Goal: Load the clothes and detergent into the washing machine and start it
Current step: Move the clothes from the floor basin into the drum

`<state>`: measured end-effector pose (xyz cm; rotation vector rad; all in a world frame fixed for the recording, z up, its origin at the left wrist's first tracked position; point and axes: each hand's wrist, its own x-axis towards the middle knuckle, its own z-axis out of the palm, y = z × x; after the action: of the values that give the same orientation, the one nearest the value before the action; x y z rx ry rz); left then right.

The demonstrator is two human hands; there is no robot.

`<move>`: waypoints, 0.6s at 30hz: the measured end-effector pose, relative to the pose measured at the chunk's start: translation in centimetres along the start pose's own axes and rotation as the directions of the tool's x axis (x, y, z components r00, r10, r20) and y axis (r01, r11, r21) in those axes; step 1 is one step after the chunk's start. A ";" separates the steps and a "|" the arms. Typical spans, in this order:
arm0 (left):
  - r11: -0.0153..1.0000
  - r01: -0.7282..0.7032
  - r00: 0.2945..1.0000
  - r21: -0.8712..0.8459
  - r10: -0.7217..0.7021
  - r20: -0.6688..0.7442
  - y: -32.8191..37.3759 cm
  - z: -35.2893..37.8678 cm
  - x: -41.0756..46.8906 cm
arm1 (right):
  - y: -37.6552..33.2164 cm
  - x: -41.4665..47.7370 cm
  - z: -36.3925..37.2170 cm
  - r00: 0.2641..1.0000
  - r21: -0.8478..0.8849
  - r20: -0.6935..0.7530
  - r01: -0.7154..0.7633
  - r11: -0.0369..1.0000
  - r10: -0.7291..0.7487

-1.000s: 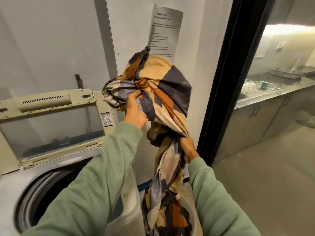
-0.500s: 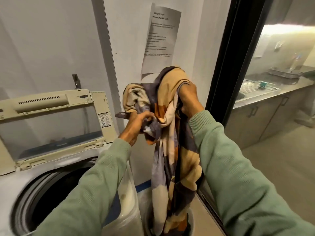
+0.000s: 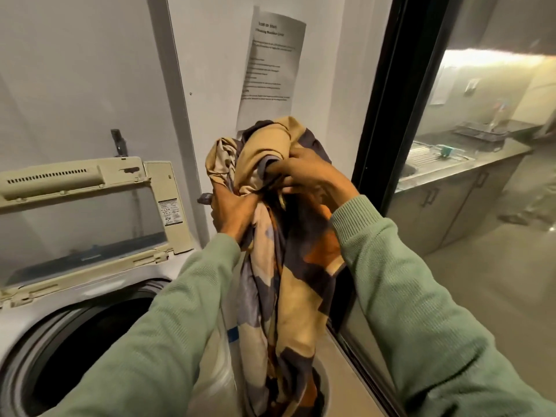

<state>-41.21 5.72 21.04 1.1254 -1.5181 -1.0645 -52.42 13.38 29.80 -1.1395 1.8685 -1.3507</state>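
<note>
Fingers of the left hand (image 3: 233, 213) and right hand (image 3: 304, 176) are curled around the bunched top of the patterned cloth (image 3: 288, 284), held up beside the open-lidded washing machine (image 3: 36, 323), its tail hanging into a round container (image 3: 325, 389).

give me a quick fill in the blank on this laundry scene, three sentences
1. The washing machine lid stands ___.
2. The left hand and right hand both grip the patterned cloth, so ___ hand is free.
3. A printed notice hangs on the ___ behind the cloth.

Missing words: open; neither; wall
</note>
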 end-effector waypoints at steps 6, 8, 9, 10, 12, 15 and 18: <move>0.950 0.132 0.986 -0.282 -0.155 -0.062 1.3 -0.1 0.8 | 5.4 -0.5 -1.7 0.944 0.027 -0.130 0.311 0.950 -0.305; 0.883 0.227 0.962 -0.411 -0.270 -0.049 1.9 -0.1 1.0 | 7.9 -0.6 -1.7 0.902 -0.147 -0.210 0.354 0.924 -0.378; 0.832 0.261 0.950 -0.489 -0.312 -0.023 2.1 -0.1 1.1 | 9.4 -0.6 -1.5 0.896 -0.192 -0.217 0.350 0.917 -0.387; 0.783 0.272 0.943 -0.559 -0.332 -0.005 2.2 0.0 1.3 | 11.0 -0.7 -1.3 0.913 -0.204 -0.204 0.315 0.927 -0.355; 0.726 0.292 0.933 -0.623 -0.361 0.018 2.4 0.2 1.1 | 14.3 -0.9 -0.2 0.969 -0.190 -0.134 0.181 0.965 -0.208; 0.654 0.375 0.921 -0.657 -0.345 0.182 2.8 0.5 0.3 | 18.9 -1.6 2.5 0.989 -0.177 -0.074 0.117 0.977 -0.131; 0.547 0.472 0.881 -0.691 -0.302 0.363 3.7 0.8 -0.8 | 22.0 -2.5 5.2 0.978 -0.177 -0.166 0.097 0.979 -0.126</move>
<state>-42.45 7.32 24.33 0.7372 -0.7532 -1.9586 -53.79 15.99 7.29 -1.2617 2.1068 -1.4170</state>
